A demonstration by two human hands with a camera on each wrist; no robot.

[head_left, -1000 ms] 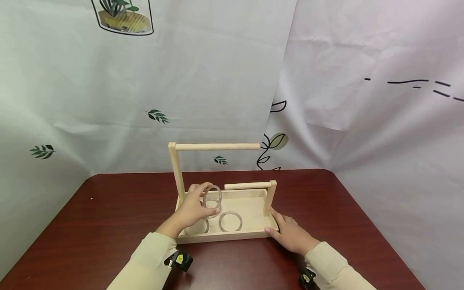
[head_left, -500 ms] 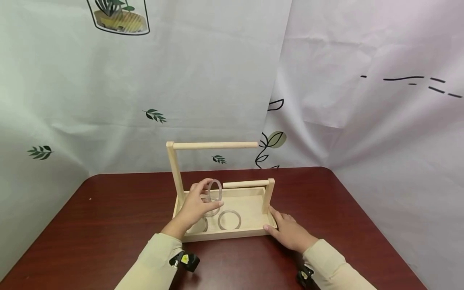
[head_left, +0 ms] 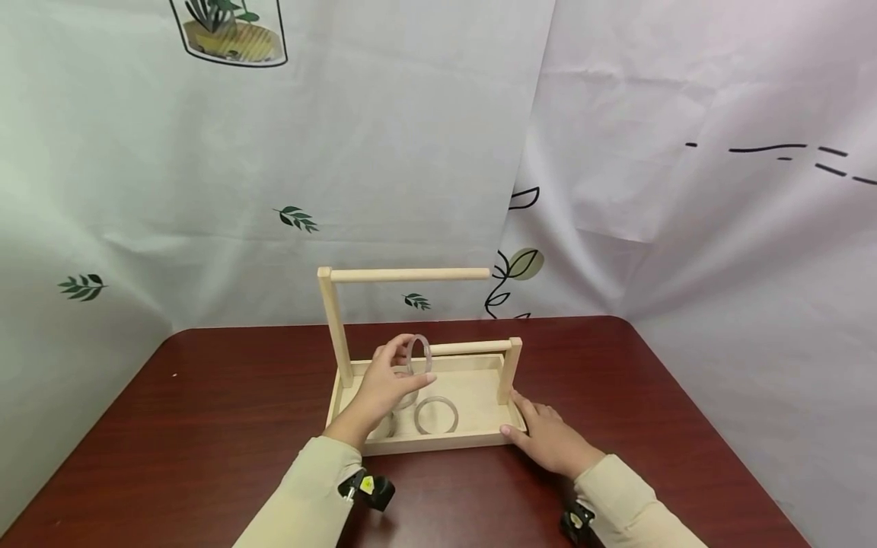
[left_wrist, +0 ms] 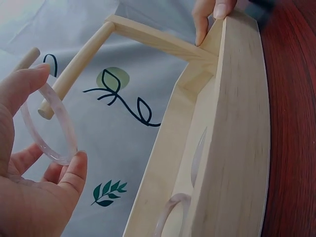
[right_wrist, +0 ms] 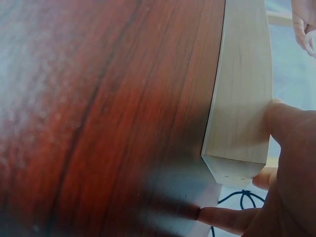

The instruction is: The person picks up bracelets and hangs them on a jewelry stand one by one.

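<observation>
My left hand (head_left: 380,390) pinches a translucent pale bangle (left_wrist: 63,118) between thumb and fingertips, upright above the tray. In the head view this bangle overlaps the free left end of the lower bar (head_left: 473,348) of a wooden jewelry stand (head_left: 445,441). Its tray holds another bangle (head_left: 455,417) lying flat near the front wall, and more bangles partly hidden behind my left hand. My right hand (head_left: 551,443) holds the tray's front right corner, thumb on the front rim and fingers along the side.
A taller post (head_left: 333,327) rises at the stand's left end, carrying an upper bar (head_left: 411,275) that runs right to a free end. A shorter post (head_left: 509,373) stands at the right. Beneath is a dark red table (head_left: 240,426); a printed white cloth (head_left: 411,152) hangs behind.
My left hand has moved right and slightly up with the bangle, bringing it from over the left part of the tray to the lower bar's free end. My right hand stays at the corner.
</observation>
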